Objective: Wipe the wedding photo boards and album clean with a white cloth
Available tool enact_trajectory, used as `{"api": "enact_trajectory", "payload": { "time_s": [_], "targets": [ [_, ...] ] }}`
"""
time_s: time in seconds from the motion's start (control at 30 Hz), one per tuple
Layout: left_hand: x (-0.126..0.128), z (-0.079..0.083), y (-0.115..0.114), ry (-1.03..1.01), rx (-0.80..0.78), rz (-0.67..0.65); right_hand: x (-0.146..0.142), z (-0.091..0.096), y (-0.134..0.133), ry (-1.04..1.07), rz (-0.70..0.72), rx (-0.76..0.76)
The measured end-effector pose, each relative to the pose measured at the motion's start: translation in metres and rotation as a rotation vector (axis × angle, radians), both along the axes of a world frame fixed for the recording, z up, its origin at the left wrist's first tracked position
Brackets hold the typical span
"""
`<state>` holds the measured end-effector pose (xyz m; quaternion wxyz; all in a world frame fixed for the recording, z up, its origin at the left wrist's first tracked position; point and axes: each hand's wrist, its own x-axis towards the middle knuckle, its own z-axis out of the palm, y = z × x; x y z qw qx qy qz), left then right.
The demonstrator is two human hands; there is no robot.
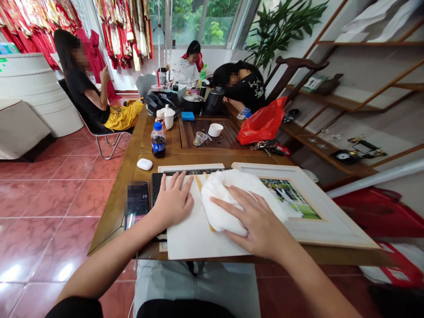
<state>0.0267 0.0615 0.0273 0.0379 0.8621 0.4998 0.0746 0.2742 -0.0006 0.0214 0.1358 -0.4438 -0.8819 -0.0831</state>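
Observation:
My left hand [174, 201] lies flat with its fingers spread on a white board [192, 245], near its upper left. A thick, fluffy wad of white cotton [217, 194] sits on the board's right part, and my right hand [253, 221] grips it from above, fingers curved over it. Yellowish strips [200, 183] on the board run partly under the cotton. To the right lies a framed photo [291, 196] with a wide white mount and pale wooden frame; the cotton hides its left part. Dark and pale edges of other boards or frames show beneath the white board.
Left of the boards lie a phone [136, 201] and a white earbud case [145, 164]. Farther back stand a blue-capped bottle [158, 141], a lidded white cup [168, 117], a small white bowl [215, 130] and a red plastic bag [263, 123]. Several people sit around the table.

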Motion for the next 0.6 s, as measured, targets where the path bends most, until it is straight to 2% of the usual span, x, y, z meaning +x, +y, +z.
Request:
{"api": "enact_trajectory", "payload": {
  "time_s": [0.17,0.3,0.43,0.6],
  "targets": [
    [0.000,-0.001,0.000,0.000,-0.011,0.003,0.006,-0.003,-0.036,-0.014,0.029,0.068],
    [0.000,-0.001,0.000,-0.010,-0.010,-0.007,0.009,-0.007,-0.049,-0.012,0.032,0.115],
    [0.000,0.000,0.000,-0.015,-0.010,-0.022,0.012,-0.007,-0.039,-0.010,0.017,0.086],
    [0.000,0.001,0.000,-0.006,-0.024,-0.023,0.019,-0.004,-0.009,-0.025,0.016,0.030]
  ]
}}
